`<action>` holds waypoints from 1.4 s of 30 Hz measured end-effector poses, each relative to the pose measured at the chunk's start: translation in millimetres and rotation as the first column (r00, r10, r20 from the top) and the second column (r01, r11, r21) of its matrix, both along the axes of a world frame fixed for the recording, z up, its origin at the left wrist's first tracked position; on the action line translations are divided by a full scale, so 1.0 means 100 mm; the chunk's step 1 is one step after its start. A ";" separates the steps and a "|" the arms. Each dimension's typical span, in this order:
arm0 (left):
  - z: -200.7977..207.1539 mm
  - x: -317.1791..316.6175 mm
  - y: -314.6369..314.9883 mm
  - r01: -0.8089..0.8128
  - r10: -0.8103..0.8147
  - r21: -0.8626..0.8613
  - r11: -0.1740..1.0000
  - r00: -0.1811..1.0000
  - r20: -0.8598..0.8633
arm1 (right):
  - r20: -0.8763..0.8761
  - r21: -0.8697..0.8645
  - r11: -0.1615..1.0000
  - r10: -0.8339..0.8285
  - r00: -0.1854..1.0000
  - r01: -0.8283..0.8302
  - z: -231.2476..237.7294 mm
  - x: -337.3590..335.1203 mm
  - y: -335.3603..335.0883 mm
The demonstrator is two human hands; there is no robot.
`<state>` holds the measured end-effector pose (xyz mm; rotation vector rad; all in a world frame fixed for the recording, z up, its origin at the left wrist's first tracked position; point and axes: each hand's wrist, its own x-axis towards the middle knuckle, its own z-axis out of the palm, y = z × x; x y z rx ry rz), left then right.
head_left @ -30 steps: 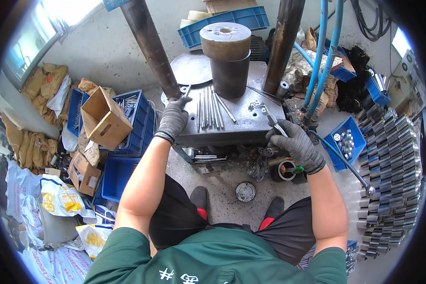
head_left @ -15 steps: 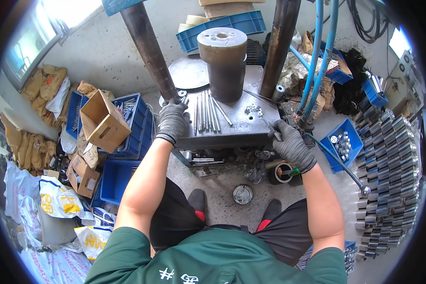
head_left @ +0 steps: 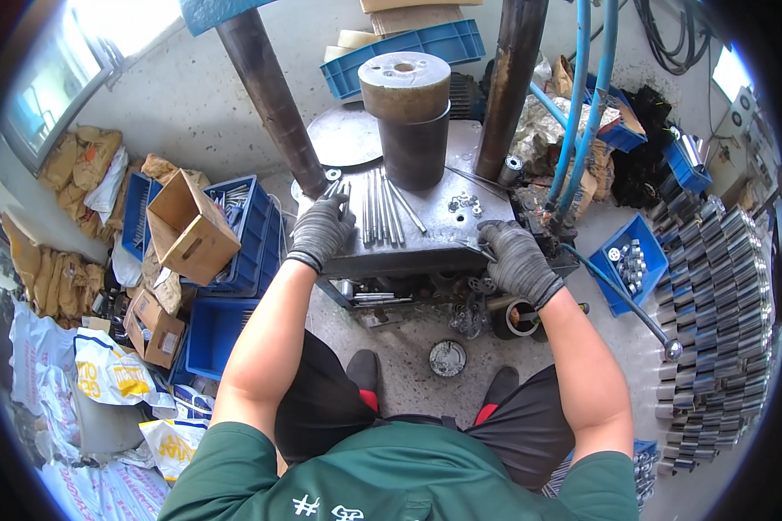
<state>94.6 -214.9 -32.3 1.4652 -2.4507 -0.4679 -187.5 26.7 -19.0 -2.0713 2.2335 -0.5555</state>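
Gloved hands were well apart near the front edge of a metal table (head_left: 434, 207). Left of centre in the frame, the left hand (head_left: 324, 227) curled its fingers beside some small metal pieces (head_left: 337, 187); whether it gripped any could not be told. Right of centre, the right hand (head_left: 520, 252) was closed on a thin metal piece (head_left: 473, 248), its fingertips doing the holding, probably because something so slim suited a pinch. Between the hands, rods (head_left: 379, 208) lay mostly side by side, one slanting away, perhaps lined up so that each was easy to pick out. Small rings (head_left: 465, 201) sat loosely clustered just above the right hand, seemingly within short reach. At upper centre, a thick cylinder (head_left: 413, 143) stood upright, likely set back to leave working room in front.
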 end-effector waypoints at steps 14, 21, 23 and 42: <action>-0.13 0.02 -0.20 -0.122 0.158 0.128 0.984 0.931 -0.330 | -0.248 0.168 0.976 -0.095 0.964 0.139 -0.02 -0.14 -0.34; 0.00 -0.05 -0.03 0.594 0.569 0.554 0.584 0.188 -0.801 | 0.122 0.061 0.969 -0.245 0.962 0.240 -0.14 -0.27 -0.25; 0.02 -0.15 0.11 0.659 0.548 0.528 0.536 0.205 -0.811 | 0.403 -0.073 0.941 -0.274 0.873 0.329 -0.33 -0.45 -0.23; -0.05 -0.50 0.67 0.806 0.470 0.455 0.379 0.255 -0.845 | -0.199 -0.152 0.988 -0.008 0.980 -0.023 -0.29 -0.21 -0.12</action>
